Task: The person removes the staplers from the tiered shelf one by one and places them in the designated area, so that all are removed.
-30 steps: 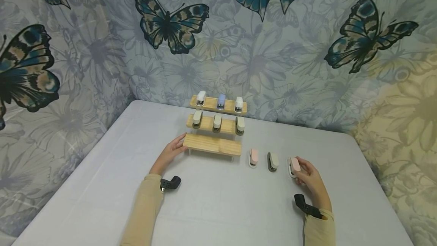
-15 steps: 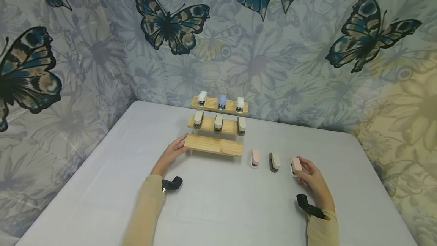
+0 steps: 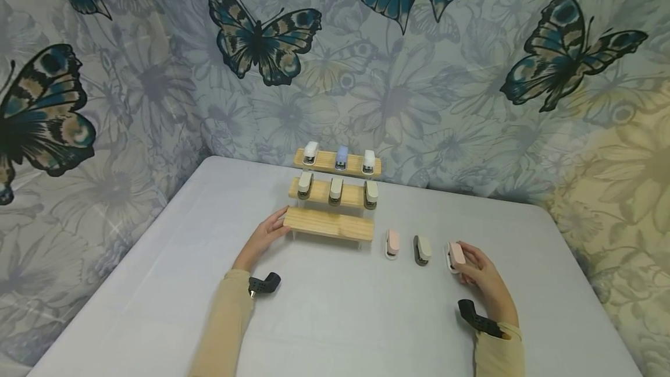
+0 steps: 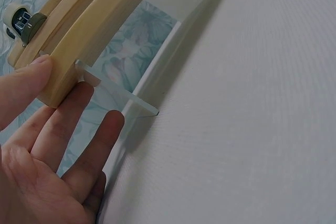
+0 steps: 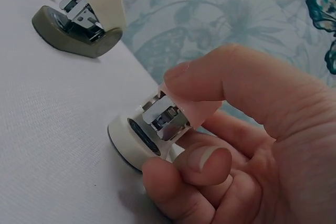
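At the right of the head view my right hand (image 3: 478, 269) holds a pink and white stapler (image 3: 455, 257). In the right wrist view its thumb lies on the pink top and the other fingers curl around the side; the stapler's white base (image 5: 128, 140) is at the tablecloth. My left hand (image 3: 264, 236) pinches the left end of the lowest wooden shelf (image 3: 330, 223), thumb above and a finger beneath, as the left wrist view shows. Left of the held stapler stand a cream and grey-green stapler (image 3: 421, 250) and another pink stapler (image 3: 392, 244).
Behind the lowest shelf rise a middle shelf (image 3: 319, 191) with three cream staplers and a top shelf (image 3: 327, 160) with two white staplers and a blue stapler (image 3: 341, 157). Clear legs (image 4: 118, 90) carry the boards. Butterfly-patterned cloth (image 3: 439, 132) backs the white table (image 3: 356, 313).
The view has shifted slightly. Both hands keep their grips on the shelf end and the pink stapler; nothing else has visibly moved on the table.
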Demonstrator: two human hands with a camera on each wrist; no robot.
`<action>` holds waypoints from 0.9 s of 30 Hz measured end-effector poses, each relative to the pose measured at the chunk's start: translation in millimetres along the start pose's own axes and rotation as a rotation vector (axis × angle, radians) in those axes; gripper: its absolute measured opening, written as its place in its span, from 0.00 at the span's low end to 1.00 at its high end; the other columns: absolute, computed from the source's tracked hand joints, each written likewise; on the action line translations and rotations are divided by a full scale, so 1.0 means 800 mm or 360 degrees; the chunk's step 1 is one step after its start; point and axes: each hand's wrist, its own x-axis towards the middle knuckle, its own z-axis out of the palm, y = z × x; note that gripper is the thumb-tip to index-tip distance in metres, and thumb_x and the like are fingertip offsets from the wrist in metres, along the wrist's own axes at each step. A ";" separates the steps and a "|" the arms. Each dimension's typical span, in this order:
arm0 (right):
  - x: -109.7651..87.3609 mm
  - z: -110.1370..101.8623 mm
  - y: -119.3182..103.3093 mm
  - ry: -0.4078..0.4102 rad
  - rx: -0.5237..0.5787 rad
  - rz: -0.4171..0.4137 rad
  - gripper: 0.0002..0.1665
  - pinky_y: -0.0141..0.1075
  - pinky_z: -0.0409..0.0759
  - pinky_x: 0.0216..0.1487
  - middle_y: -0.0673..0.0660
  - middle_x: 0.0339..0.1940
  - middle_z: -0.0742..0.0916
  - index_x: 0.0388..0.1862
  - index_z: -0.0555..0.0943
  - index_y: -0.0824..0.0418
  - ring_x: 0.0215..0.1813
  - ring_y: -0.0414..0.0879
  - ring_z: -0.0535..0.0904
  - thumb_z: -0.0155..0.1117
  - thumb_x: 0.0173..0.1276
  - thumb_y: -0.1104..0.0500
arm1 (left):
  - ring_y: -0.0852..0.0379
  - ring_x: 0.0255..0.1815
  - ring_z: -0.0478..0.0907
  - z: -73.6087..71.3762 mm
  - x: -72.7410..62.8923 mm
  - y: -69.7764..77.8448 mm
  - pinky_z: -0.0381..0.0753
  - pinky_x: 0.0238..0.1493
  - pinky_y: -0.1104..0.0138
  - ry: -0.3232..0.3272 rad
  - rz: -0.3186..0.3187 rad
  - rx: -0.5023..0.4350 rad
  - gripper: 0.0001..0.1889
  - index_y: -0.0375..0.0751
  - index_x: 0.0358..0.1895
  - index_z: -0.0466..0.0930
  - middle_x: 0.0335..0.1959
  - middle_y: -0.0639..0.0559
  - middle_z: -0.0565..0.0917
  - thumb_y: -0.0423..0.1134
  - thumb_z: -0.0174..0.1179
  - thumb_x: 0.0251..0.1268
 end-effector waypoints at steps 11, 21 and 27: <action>-0.002 0.000 -0.002 -0.0005 0.0030 -0.0083 0.39 0.28 0.72 0.24 0.68 0.65 0.57 0.66 0.54 0.65 0.22 0.37 0.70 0.62 0.61 0.61 | 0.49 0.60 0.64 0.000 0.000 -0.001 0.51 0.63 0.56 -0.0004 0.0029 0.0007 0.35 0.40 0.68 0.53 0.60 0.39 0.67 0.43 0.57 0.60; -0.011 -0.002 -0.012 0.0038 0.0430 -0.0554 0.30 0.27 0.72 0.18 0.52 0.65 0.66 0.66 0.57 0.68 0.15 0.38 0.61 0.51 0.65 0.71 | 0.49 0.61 0.63 -0.001 0.000 -0.002 0.50 0.63 0.54 0.0004 0.0004 -0.0003 0.35 0.42 0.68 0.54 0.60 0.40 0.67 0.45 0.58 0.59; -0.010 0.004 -0.026 0.0017 0.0500 -0.0688 0.29 0.28 0.71 0.19 0.53 0.65 0.66 0.65 0.58 0.70 0.16 0.40 0.63 0.48 0.65 0.73 | 0.49 0.61 0.63 0.000 -0.001 -0.002 0.50 0.63 0.54 0.0008 0.0004 0.0004 0.35 0.43 0.68 0.54 0.60 0.41 0.67 0.45 0.58 0.59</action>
